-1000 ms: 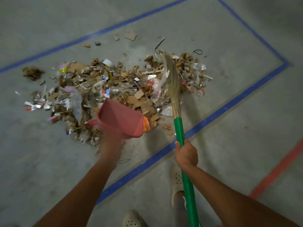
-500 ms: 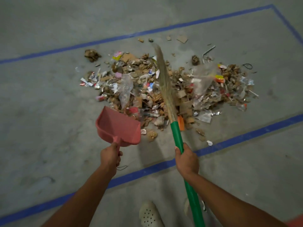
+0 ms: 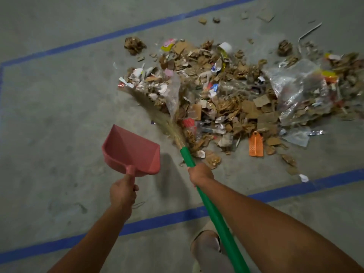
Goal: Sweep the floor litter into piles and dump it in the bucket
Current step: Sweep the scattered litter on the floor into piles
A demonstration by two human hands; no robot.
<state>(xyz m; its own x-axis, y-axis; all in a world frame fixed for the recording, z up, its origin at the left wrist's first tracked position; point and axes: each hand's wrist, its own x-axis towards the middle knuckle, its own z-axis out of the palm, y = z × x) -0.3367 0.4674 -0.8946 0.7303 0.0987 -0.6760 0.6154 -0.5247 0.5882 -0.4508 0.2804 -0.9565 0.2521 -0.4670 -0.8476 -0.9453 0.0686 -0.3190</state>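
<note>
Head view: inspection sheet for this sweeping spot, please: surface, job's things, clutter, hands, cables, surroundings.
Surface: grey concrete floor, marked with blue tape lines.
Job's things: green-handled broom, bristles at the litter pile's left edge; pink dustpan apart from the pile; bucket not in view.
Clutter: cardboard scraps stray beyond the pile.
Hands: left hand grips the dustpan handle; right hand grips the broom handle.
Cables: none sure; thin loop on the floor by the left hand.
Surroundings: pale shoe at the bottom edge.
</note>
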